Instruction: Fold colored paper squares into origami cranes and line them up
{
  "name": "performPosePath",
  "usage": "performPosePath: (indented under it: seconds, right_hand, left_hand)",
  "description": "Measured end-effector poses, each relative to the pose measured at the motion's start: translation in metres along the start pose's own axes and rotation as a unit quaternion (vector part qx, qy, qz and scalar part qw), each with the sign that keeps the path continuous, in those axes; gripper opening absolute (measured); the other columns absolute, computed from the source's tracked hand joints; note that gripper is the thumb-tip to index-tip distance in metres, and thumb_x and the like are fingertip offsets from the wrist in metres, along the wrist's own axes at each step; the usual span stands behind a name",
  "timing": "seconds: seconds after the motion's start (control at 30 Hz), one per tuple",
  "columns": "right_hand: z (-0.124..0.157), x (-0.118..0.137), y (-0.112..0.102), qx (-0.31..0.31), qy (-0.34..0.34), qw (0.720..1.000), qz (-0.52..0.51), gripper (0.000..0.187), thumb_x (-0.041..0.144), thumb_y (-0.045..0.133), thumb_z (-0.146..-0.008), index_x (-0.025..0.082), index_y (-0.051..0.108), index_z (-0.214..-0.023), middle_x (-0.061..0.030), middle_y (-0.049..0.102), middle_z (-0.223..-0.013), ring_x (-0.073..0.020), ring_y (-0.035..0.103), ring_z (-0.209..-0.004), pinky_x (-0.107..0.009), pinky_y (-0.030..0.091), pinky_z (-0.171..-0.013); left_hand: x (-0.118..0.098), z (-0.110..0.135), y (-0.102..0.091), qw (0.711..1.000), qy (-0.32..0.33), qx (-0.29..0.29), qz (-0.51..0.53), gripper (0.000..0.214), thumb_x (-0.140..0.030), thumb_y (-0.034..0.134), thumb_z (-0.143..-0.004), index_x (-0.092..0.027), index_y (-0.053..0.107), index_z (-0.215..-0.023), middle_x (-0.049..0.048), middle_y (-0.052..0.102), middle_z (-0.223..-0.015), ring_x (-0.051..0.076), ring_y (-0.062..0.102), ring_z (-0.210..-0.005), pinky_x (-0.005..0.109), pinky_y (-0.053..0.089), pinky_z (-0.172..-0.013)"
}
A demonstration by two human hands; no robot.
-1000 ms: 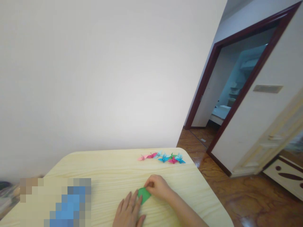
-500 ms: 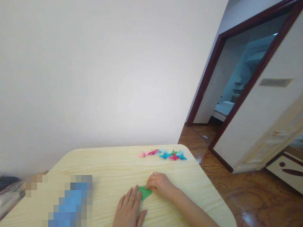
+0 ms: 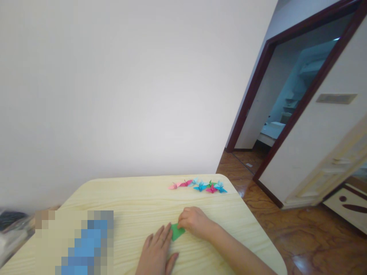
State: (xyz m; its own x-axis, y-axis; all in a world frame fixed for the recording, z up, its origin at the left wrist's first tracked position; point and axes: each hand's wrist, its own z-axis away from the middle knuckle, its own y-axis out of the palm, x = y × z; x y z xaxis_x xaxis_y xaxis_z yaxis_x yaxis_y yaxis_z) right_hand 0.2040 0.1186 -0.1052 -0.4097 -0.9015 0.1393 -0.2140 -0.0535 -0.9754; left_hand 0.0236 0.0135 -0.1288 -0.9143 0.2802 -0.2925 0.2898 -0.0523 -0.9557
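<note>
Head view: green folded paper (image 3: 177, 232) lies slanted, my curled right fingertips (image 3: 181, 220) pressing its upper edge, open left fingers (image 3: 159, 238) just beside it.

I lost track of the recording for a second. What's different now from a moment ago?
The green paper has gone from a rounded kite shape to a flatter, sharper triangle. The right hand has shifted slightly rightward, staying on the paper's right corner. The left hand lies flat beside its left edge. The row of origami cranes on the pale wooden table stayed as it was.
</note>
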Motion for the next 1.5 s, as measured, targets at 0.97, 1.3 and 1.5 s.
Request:
performPosePath:
  seconds: [0.97, 1.3, 1.5]
  right_hand:
    - [0.029, 0.028, -0.007, 0.023, 0.055, 0.997, 0.047, 0.033, 0.013, 0.039, -0.088, 0.018, 0.045, -0.12, -0.0073, 0.059, -0.113, -0.0207, 0.044, -0.112, -0.038, 0.023, -0.103]
    - [0.031, 0.03, 0.007, -0.057, 0.145, 0.988, 0.019, 0.023, 0.025, 0.055, -0.084, 0.027, 0.053, -0.107, 0.0001, 0.061, -0.106, -0.0179, 0.048, -0.101, -0.035, 0.026, -0.097]
    - [0.019, 0.026, 0.021, -0.069, 0.116, 0.99, 0.029, 0.012, 0.03, 0.051, -0.088, 0.03, 0.059, -0.097, 0.0037, 0.065, -0.093, -0.0141, 0.05, -0.094, -0.033, 0.026, -0.094]
  left_hand:
    - [0.016, -0.005, 0.017, 0.992, 0.077, -0.092, -0.049, 0.057, -0.042, 0.05, -0.078, -0.022, 0.041, -0.131, 0.0063, 0.051, -0.131, 0.028, 0.048, -0.115, 0.043, 0.035, -0.096]
    - [-0.004, -0.005, 0.0, 0.998, 0.008, -0.061, -0.033, 0.051, -0.034, 0.051, -0.076, -0.017, 0.05, -0.124, 0.0113, 0.059, -0.12, 0.028, 0.05, -0.109, 0.044, 0.032, -0.096]
    - [-0.013, -0.003, -0.023, 0.998, -0.024, -0.035, -0.05, 0.031, -0.018, 0.044, -0.081, -0.023, 0.063, -0.105, 0.0073, 0.066, -0.096, 0.024, 0.058, -0.093, 0.043, 0.039, -0.087]
